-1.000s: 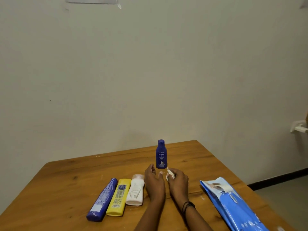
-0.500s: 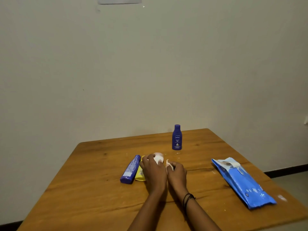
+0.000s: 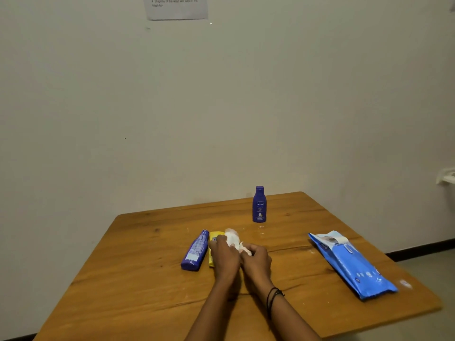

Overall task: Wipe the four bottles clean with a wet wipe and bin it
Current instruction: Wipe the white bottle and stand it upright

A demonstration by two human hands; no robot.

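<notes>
On wooden bench (image 3: 147, 279): left hand (image 3: 224, 257) gripping white bottle (image 3: 233, 238), right hand (image 3: 257, 261) alongside pinching wet wipe (image 3: 245, 249); bottle-wiping step apparently in hand; next, lift bottle, rub all round.

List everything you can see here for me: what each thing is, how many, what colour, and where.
dark blue bottle: 1, dark blue, upright near the table's far edge
purple bottle: 1, purple-blue, lying down, leftmost of a row of three
yellow bottle: 1, yellow, lying beside the purple one, partly hidden by the left hand
white bottle: 1, white, lying to the right of the yellow one
wet wipe: 1, white, crumpled
wipes pack: 1, blue, lying on the table's right side
table: 1, brown wood
paper sheet: 1, white, on the wall, top of view
wall fitting: 1, white, right edge
wristbands: black, on the right wrist
left hand: grips the white bottle
right hand: pinches the wet wipe
</notes>
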